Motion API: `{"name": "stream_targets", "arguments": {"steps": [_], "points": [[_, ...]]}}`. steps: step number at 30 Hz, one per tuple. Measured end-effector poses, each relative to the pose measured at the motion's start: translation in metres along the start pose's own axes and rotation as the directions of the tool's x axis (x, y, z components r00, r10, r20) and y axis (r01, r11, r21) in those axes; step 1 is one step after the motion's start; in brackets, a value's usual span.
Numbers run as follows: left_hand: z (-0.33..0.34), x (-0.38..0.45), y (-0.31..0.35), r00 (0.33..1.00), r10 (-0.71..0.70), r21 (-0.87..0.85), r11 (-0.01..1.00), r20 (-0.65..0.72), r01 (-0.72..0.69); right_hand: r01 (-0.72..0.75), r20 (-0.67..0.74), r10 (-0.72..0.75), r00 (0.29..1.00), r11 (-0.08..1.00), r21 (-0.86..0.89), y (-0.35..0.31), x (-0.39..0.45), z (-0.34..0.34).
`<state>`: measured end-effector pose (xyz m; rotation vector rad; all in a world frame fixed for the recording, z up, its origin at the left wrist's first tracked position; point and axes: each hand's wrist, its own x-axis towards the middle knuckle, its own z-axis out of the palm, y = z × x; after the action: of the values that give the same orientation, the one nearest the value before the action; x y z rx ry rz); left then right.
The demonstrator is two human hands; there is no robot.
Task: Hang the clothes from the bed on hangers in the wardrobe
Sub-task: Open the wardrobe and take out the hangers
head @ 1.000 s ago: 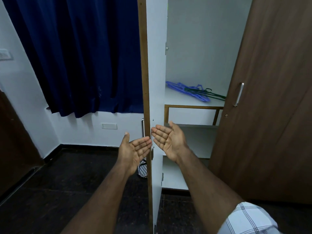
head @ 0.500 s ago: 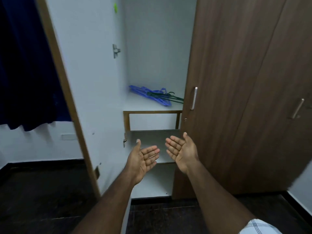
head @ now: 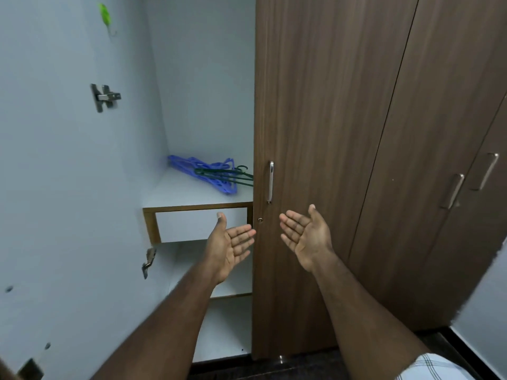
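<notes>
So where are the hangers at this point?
In the head view, the hangers lie in a pile on a shelf inside the open wardrobe, left of the closed door's handle, above both empty hands.

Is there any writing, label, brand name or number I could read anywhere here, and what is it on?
None: no readable text shows anywhere in this view.
The small green tag stuck high on the white inner face of the open wardrobe door is too blurred to tell whether it carries any print.
The brown wood-grain closed doors, their metal handles and the blue plastic hangers show no markings.
</notes>
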<state>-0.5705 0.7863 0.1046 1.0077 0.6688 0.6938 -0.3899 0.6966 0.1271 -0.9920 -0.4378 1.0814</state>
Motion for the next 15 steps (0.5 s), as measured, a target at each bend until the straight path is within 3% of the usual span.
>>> {"name": "stream_targets", "arguments": {"steps": [15], "points": [[-0.014,0.186,0.060,0.998,0.064,0.039,0.997,-0.006,-0.064,0.110,-0.056,-0.116,0.992,0.989,-0.094,-0.015,0.175,0.026]]}}
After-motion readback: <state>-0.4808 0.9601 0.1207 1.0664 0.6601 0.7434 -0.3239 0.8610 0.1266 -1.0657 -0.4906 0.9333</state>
